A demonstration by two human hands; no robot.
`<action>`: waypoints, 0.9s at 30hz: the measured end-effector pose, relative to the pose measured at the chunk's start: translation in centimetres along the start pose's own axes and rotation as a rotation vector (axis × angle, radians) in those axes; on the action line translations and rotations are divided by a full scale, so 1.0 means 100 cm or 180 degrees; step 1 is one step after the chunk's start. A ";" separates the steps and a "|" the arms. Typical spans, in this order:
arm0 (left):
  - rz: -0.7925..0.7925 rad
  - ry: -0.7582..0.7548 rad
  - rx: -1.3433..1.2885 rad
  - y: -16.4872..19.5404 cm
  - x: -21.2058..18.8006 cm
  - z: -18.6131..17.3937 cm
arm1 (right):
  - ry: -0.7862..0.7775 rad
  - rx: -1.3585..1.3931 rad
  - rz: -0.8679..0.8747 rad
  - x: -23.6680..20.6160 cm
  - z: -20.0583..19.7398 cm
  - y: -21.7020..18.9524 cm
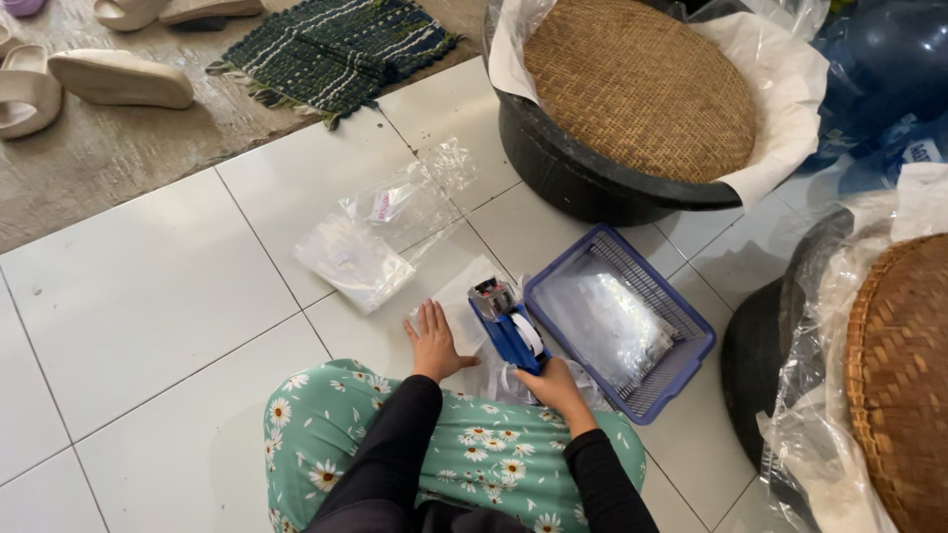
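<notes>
Right hand (555, 385) clamped on blue handheld label gun (507, 326), grip hidden; left hand (434, 341) flat on small clear plastic bag (462, 308), partly covered; bare white tile floor (138, 296) left of frame.

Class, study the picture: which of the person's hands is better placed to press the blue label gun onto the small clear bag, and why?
Probably the right hand: it already grips the label gun, its head over the clear bag. The left hand lies flat on that bag.

My right hand's (556, 387) fingers hidden behind the blue handheld label gun (507, 327), round woven bamboo lid (904, 375) cut off at right edge
</notes>
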State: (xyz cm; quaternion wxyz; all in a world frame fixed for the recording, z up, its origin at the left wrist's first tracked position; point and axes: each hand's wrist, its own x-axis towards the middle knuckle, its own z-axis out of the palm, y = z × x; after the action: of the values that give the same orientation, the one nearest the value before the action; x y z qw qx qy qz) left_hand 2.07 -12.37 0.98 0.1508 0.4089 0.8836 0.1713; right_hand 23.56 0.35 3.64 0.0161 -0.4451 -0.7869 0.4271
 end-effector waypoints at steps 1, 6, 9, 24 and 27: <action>0.0081 0.0011 0.0065 0.001 0.002 0.002 | 0.0034 0.0036 -0.0047 0.002 0.003 -0.001; -0.0083 -0.0141 0.0147 0.000 0.007 0.005 | 0.0153 -0.0011 -0.0600 0.007 0.003 0.001; -0.0075 -0.0109 0.0209 -0.001 0.008 0.006 | -0.0178 -0.0016 -0.0490 0.012 -0.003 -0.001; -0.0127 -0.0150 0.0240 0.001 0.010 0.013 | -0.0440 -0.0601 -0.0033 0.021 -0.009 0.007; -0.0161 -0.0178 0.0222 0.002 0.010 0.011 | -0.0416 -0.0677 0.0118 0.004 -0.019 0.029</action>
State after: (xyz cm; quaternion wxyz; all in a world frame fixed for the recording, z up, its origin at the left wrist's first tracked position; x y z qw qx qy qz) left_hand 2.04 -11.27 0.01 0.1653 0.3961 0.8945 0.1250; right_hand 26.10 2.53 2.69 -0.0904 -0.4300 -0.8187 0.3696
